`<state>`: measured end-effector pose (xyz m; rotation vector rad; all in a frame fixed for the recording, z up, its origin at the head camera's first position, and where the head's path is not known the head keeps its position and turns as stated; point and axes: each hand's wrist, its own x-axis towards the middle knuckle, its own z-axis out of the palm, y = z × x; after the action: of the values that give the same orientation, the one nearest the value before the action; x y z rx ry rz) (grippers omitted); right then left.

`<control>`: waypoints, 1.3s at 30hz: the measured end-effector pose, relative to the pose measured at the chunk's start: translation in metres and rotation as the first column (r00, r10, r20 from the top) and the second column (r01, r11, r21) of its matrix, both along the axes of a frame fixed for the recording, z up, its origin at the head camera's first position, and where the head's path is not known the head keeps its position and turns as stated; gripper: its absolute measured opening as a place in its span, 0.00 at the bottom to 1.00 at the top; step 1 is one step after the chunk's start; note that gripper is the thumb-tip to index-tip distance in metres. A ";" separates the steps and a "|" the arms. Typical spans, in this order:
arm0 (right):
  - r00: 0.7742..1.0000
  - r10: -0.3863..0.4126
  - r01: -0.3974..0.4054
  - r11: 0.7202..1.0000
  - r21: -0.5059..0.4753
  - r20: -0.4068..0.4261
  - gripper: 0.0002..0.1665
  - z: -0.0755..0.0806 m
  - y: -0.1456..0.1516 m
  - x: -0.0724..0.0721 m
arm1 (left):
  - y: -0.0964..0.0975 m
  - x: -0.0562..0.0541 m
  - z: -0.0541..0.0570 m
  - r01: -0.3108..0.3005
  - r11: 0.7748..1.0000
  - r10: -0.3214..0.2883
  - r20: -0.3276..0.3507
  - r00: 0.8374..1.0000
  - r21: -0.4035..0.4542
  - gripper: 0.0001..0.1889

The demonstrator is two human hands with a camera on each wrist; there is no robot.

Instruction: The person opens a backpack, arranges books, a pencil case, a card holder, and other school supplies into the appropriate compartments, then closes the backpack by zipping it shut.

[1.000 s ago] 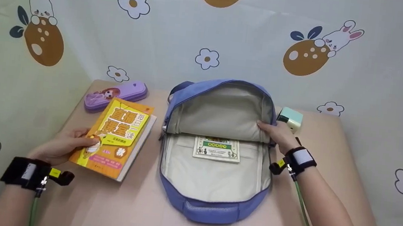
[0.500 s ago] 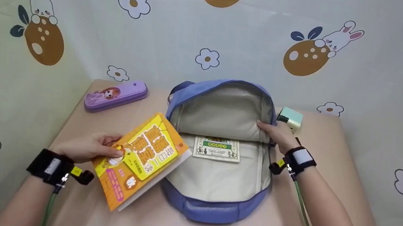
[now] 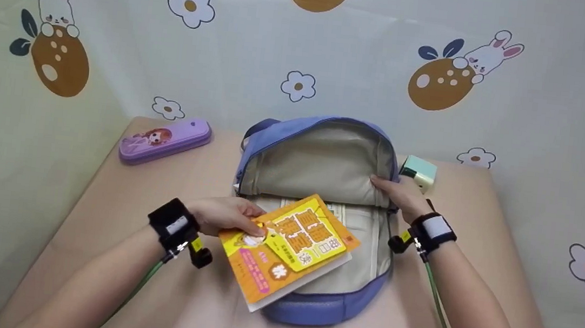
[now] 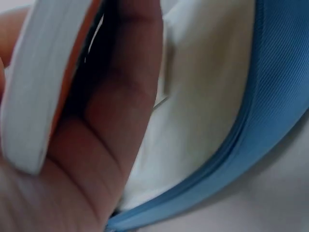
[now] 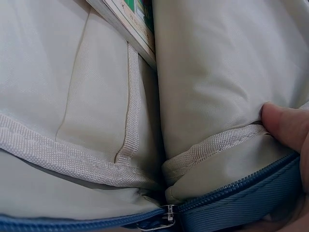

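My left hand (image 3: 227, 215) grips a thick orange and yellow book (image 3: 282, 261) by its left edge, thumb on the cover. The book is tilted and overlaps the open main compartment of a blue backpack (image 3: 310, 310) in the head view. In the left wrist view the book's white page edges (image 4: 41, 82) sit between thumb and fingers. My right hand (image 3: 406, 195) pinches the backpack's raised front flap (image 3: 319, 167) at its right edge, thumb on the beige lining. Inside the bag lies a second book (image 5: 133, 24) with a green and cream cover, mostly hidden behind the orange one.
A purple pencil case (image 3: 164, 141) lies at the table's back left. Behind my right hand stands a small mint-green and cream box-shaped object (image 3: 421, 172). The backpack rests on a beige-covered table (image 3: 147, 301), with a patterned curtain (image 3: 240, 44) behind it.
My left hand has carried the orange book rightward from beside the pencil case to over the backpack's opening, turning it clockwise. My right hand keeps its hold on the flap.
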<state>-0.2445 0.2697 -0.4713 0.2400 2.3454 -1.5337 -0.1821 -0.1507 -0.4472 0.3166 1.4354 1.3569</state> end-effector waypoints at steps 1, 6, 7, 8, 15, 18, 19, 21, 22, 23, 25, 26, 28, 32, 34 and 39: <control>1.000 -0.001 0.001 1.000 -0.002 0.002 0.39 0.000 0.000 0.000 | 0.007 -0.001 -0.002 -0.009 1.000 0.009 0.025 1.000 -0.015 0.21; 1.000 0.010 -0.011 1.000 -0.023 -0.004 0.40 0.001 -0.002 0.000 | 0.023 -0.002 -0.009 -0.110 0.987 0.122 0.093 0.988 -0.120 0.20; 1.000 0.014 -0.014 1.000 -0.023 -0.006 0.40 0.001 -0.002 0.000 | 0.025 -0.001 -0.010 -0.127 0.983 0.141 0.098 0.985 -0.133 0.19; 1.000 0.015 -0.016 1.000 -0.022 -0.009 0.40 0.001 -0.001 0.000 | 0.027 -0.001 -0.011 -0.146 0.978 0.162 0.104 0.981 -0.146 0.19; 1.000 0.021 -0.022 1.000 -0.012 -0.020 0.44 0.005 -0.001 0.004 | 0.036 -0.001 -0.016 -0.274 0.939 0.301 0.114 0.947 -0.207 0.16; 0.999 0.026 -0.026 0.999 -0.024 -0.025 0.45 0.005 -0.002 0.003 | 0.039 0.000 -0.016 -0.308 0.927 0.339 0.123 0.933 -0.215 0.17; 0.999 0.025 -0.025 0.999 -0.029 -0.026 0.44 0.006 -0.002 0.003 | 0.040 0.000 -0.016 -0.321 0.922 0.353 0.125 0.927 -0.218 0.17; 0.999 0.023 -0.024 0.999 -0.035 -0.030 0.44 0.006 -0.003 0.003 | 0.042 0.000 -0.017 -0.346 0.912 0.378 0.121 0.918 -0.221 0.18; 0.999 0.025 -0.026 0.999 -0.037 -0.034 0.43 0.006 -0.003 0.003 | 0.044 0.000 -0.017 -0.362 0.904 0.394 0.115 0.912 -0.227 0.18; 0.999 0.025 -0.027 0.999 -0.035 -0.036 0.43 0.006 -0.003 0.003 | 0.045 -0.001 -0.017 -0.380 0.896 0.412 0.112 0.904 -0.230 0.17; 0.999 0.025 -0.027 0.999 -0.037 -0.043 0.41 0.006 -0.003 0.004 | 0.048 -0.001 -0.018 -0.412 0.881 0.441 0.092 0.893 -0.232 0.17; 0.999 0.026 -0.028 0.999 -0.038 -0.046 0.41 0.006 -0.003 0.004 | 0.050 -0.002 -0.019 -0.427 0.874 0.454 0.076 0.888 -0.233 0.16; 0.998 0.028 -0.030 0.999 -0.042 -0.049 0.41 0.006 -0.004 0.005 | 0.054 -0.003 -0.020 -0.457 0.858 0.479 0.047 0.876 -0.235 0.14; 0.998 0.028 -0.031 0.998 -0.060 -0.052 0.44 0.008 -0.006 0.005 | 0.059 -0.005 -0.021 -0.501 0.830 0.515 -0.008 0.857 -0.247 0.13; 0.998 0.028 -0.031 0.997 -0.067 -0.055 0.44 0.008 -0.006 0.006 | 0.061 -0.005 -0.022 -0.517 0.819 0.529 -0.023 0.848 -0.248 0.13; 0.998 0.029 -0.034 0.996 -0.081 -0.058 0.41 0.009 -0.007 0.006 | 0.065 -0.007 -0.027 -0.569 0.795 0.573 -0.047 0.818 -0.210 0.14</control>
<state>-0.2390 0.2627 -0.4626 0.1408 2.3112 -1.6381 -0.1889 -0.0854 -0.4739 -0.3083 1.7239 1.6496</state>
